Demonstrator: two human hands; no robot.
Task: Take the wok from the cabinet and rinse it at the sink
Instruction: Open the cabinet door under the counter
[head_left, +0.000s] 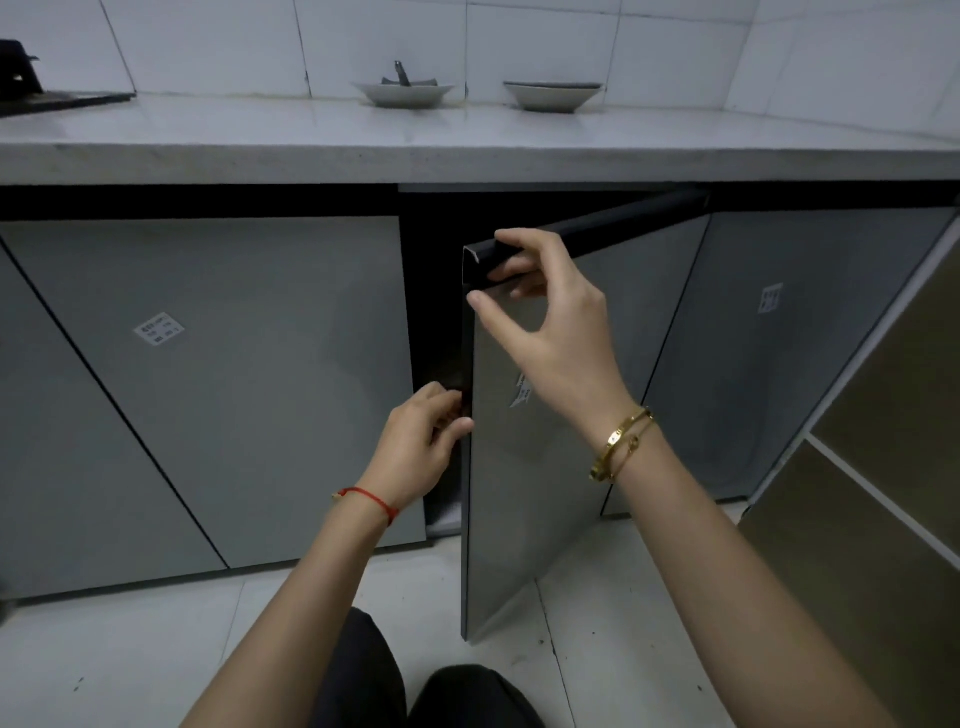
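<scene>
Two bowls (402, 93) (552, 95) sit apart on the grey countertop (260, 135).

Two bowls (402, 94) (553, 95) sit side by side at the back of the tabletop (467, 140). Under the tabletop, below the bowls, a cabinet door (535, 467) stands partly open. Closed doors (249, 384) (779, 353) are left and right of it.

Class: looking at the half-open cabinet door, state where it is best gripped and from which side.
Grip the cabinet door by its black top handle strip near the free left corner, from above, as the right hand does. The strip forms a lip, farthest from the right-side hinges.
</scene>
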